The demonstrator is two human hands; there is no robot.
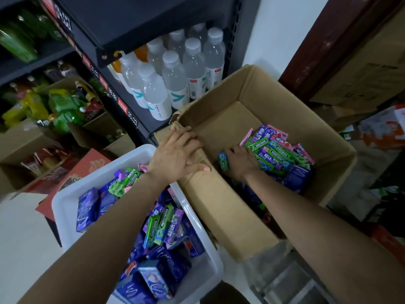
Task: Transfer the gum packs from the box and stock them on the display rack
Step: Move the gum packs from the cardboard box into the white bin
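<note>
A large cardboard box (221,119) stands open, with a heap of green, purple and pink gum packs (278,153) in its right half. My left hand (175,152) lies flat on the box's left flap, fingers straight. My right hand (240,161) is inside the box at the left side of the heap, fingers curled round several green packs, with a blue pack end showing at its left. A white plastic bin (65,200) at the box's left holds many more gum packs (162,224) in blue, green and purple.
Dark shelving with clear water bottles (175,77) stands behind the box. Cartons of green and yellow snack bags (57,106) sit at the left. A red carton (87,170) lies behind the bin. More cartons stand at the right, by a dark door frame.
</note>
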